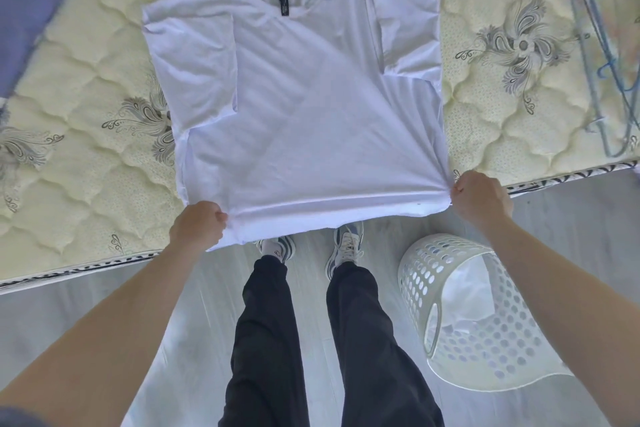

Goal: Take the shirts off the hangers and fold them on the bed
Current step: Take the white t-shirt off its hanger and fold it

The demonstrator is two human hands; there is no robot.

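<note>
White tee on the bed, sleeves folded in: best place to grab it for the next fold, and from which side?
The two bottom hem corners, from the near edge of the mattress. The white tee lies flat, collar away, with its hem past that edge, so both corners are free to pinch. The left hand and right hand hold them now.

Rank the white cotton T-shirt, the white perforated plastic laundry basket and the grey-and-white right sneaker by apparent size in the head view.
1. White cotton T-shirt, largest.
2. White perforated plastic laundry basket.
3. Grey-and-white right sneaker, smallest, partly hidden by the T-shirt.
</note>
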